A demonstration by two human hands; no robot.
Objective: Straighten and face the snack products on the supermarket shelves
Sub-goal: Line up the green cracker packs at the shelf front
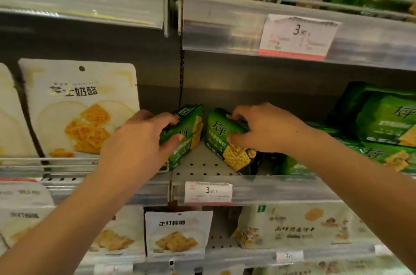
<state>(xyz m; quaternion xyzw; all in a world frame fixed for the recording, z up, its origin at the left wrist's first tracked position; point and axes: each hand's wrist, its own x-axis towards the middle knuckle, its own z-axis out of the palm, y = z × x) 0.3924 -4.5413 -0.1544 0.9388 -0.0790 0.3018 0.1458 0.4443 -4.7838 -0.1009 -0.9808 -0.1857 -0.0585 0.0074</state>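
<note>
Two green cracker packs stand skewed at mid-shelf, tops close, bases splayed. Left hand (139,139) grips the left pack (191,133); right hand (265,128) grips the right pack (227,139). Judged light, crinkly, slippery film over brittle contents; hold by the narrow sides, without squeezing.

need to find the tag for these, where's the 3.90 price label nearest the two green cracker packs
In the head view, that price label sits on the shelf's front rail just below centre, directly under the green pack gripped by the right hand.
</note>
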